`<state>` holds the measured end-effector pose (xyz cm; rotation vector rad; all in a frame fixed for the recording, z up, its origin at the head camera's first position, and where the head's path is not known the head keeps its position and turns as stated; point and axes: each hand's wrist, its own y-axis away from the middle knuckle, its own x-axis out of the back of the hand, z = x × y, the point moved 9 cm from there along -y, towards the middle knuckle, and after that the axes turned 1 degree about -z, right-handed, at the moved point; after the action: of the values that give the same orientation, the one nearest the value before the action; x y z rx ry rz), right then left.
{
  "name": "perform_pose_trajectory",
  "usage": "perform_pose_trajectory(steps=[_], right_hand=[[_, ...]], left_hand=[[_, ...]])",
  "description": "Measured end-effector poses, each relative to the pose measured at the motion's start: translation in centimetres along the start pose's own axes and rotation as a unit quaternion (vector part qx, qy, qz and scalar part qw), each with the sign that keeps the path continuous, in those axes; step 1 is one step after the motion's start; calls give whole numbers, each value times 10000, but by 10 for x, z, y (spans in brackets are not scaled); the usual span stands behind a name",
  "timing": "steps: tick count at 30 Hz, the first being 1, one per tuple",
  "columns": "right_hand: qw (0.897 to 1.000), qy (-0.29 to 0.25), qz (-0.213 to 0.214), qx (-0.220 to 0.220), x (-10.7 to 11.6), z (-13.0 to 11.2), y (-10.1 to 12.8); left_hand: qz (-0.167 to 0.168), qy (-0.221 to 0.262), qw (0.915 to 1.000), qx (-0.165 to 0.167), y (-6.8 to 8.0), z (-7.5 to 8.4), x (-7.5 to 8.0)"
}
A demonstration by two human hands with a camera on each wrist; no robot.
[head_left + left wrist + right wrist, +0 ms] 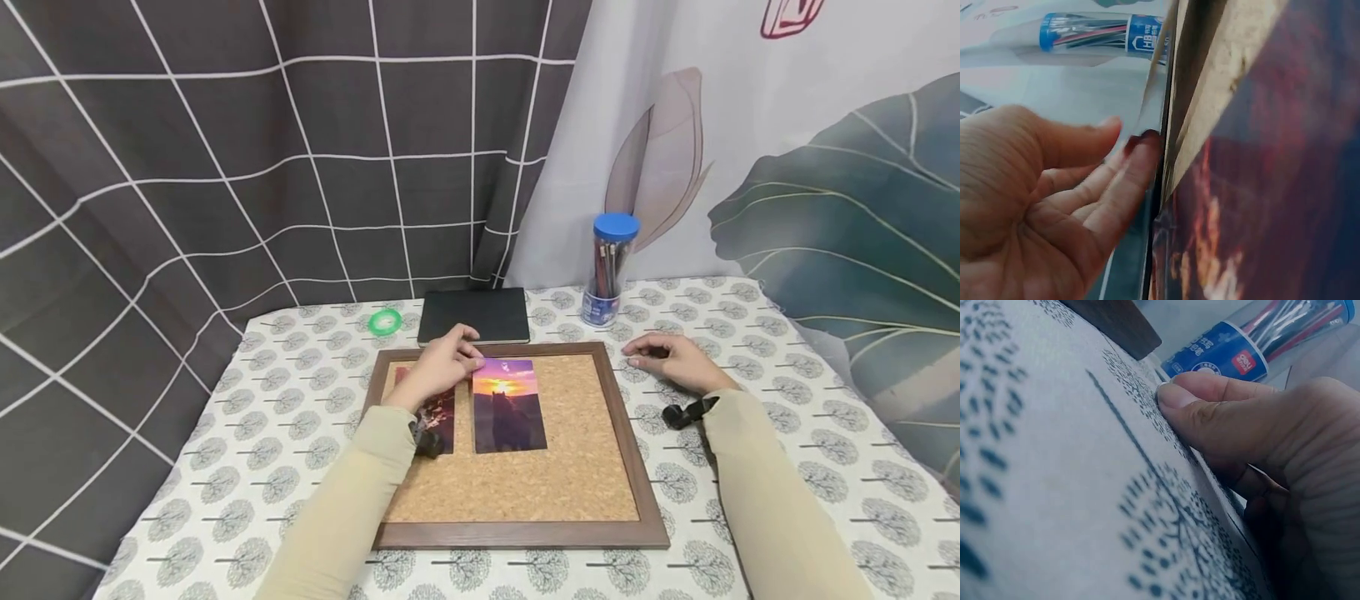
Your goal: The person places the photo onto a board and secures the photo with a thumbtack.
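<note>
A sunset photo [510, 417] lies on a wood-framed cork board [585, 487]. My left hand [444, 364] is at its top left corner, fingertips touching down there. In the left wrist view the thumb of the left hand [1041, 200] stands apart from the fingers, with nothing pinched between. Below that hand lies a darker reddish photo [441, 423], partly covered by the hand and wrist. My right hand [678, 362] rests on the tablecloth just right of the board, fingers loosely curled. No object shows in the right hand [1241, 425] in its wrist view.
Behind the board lies a black notebook [474, 315], with a green tape roll [385, 322] to its left. A blue-lidded tub of pencils [609, 271] stands at the back right. A dark checked curtain [330, 167] hangs behind the tree-patterned tablecloth [255, 467].
</note>
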<state>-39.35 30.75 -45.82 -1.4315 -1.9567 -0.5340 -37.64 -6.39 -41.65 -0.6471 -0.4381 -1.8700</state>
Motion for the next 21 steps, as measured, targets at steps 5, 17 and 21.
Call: perform_pose_trajectory(steps=[5, 17, 21], right_hand=[[9993, 236, 74, 272, 4, -6, -2], [9976, 331, 100, 602, -3, -10, -2], [9964, 93, -97, 836, -8, -15, -3]], left_hand=[[-257, -52, 9995, 168, -1, -5, -7], [-64, -924, 9949, -394, -4, -7, -8], [-80, -1212, 9912, -532, -3, -5, -7]])
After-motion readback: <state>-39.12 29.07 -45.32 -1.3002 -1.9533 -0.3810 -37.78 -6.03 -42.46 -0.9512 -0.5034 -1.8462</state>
